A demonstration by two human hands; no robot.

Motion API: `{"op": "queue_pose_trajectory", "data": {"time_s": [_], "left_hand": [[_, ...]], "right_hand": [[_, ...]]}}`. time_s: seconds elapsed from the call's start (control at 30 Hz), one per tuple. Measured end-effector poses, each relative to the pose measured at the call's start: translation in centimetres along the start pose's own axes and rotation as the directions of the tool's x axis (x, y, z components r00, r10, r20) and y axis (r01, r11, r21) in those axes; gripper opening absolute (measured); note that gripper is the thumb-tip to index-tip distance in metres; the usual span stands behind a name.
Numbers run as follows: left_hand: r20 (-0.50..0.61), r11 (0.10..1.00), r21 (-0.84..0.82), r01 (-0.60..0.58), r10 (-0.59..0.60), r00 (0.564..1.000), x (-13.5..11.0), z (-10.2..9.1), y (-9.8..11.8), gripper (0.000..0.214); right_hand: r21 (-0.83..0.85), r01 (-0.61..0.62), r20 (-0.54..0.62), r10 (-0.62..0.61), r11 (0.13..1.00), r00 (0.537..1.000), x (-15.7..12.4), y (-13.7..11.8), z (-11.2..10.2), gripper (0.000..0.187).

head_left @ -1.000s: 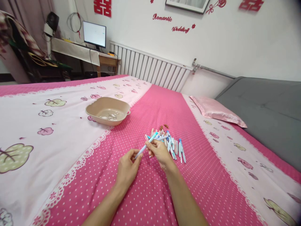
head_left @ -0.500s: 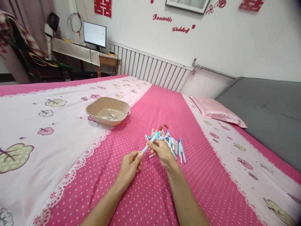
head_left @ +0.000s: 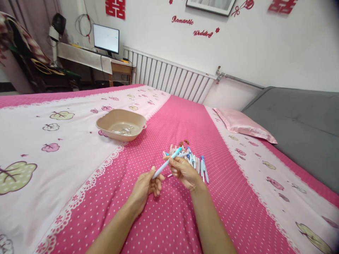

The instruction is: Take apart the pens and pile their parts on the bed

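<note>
A pale blue pen (head_left: 162, 169) with a brighter blue upper end slants up and to the right between my hands. My right hand (head_left: 184, 172) pinches it near that upper end. At the pen's lower end is my left hand (head_left: 147, 186), its thumb lifted away from the fingers; whether it still touches the pen is hard to tell. Just behind my right hand lies a loose pile of pens and pen parts (head_left: 202, 169) in blue, white and pink, partly hidden by that hand. Small brown pieces (head_left: 186, 142) lie at the pile's far edge.
A beige basin (head_left: 120, 135) with small clear and whitish pieces inside stands left of the pile on the pink dotted bedspread (head_left: 182, 113). Farther right are a pink pillow (head_left: 245, 125) and a grey headboard (head_left: 296, 123). A desk with a monitor (head_left: 106, 38) stands at the back left.
My left hand has loosened from the pen's lower end, its thumb lifting and its fingers spreading. More of the pen's lower part now shows. My right hand keeps hold of it.
</note>
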State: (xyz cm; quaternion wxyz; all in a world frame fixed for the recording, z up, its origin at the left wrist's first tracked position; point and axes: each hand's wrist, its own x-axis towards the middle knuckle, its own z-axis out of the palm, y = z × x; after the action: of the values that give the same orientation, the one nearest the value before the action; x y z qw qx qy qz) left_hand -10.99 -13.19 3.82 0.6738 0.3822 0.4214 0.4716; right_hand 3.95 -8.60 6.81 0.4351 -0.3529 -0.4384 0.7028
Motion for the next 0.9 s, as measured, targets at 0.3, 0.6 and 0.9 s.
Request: {"op": "queue_pose_trajectory", "data": {"time_s": [0.3, 0.6, 0.9], "left_hand": [[-0.168, 0.804, 0.498, -0.325, 0.457, 0.873, -0.26, 0.0, -0.22, 0.028], [-0.044, 0.998, 0.056, 0.028, -0.025, 0.999, -0.05, -0.01, -0.02, 0.05], [-0.152, 0.871, 0.381, -0.31, 0.39, 0.908, -0.22, 0.28, -0.21, 0.038]], "right_hand": [[-0.029, 0.002, -0.083, -0.005, 1.0, 0.997, 0.12, 0.01, -0.02, 0.028], [-0.003, -0.007, -0.053, 0.007, 1.0, 0.999, 0.14, -0.06, -0.28, 0.028], [-0.011, 0.007, -0.07, -0.008, 1.0, 0.997, 0.04, -0.06, -0.12, 0.029]]}}
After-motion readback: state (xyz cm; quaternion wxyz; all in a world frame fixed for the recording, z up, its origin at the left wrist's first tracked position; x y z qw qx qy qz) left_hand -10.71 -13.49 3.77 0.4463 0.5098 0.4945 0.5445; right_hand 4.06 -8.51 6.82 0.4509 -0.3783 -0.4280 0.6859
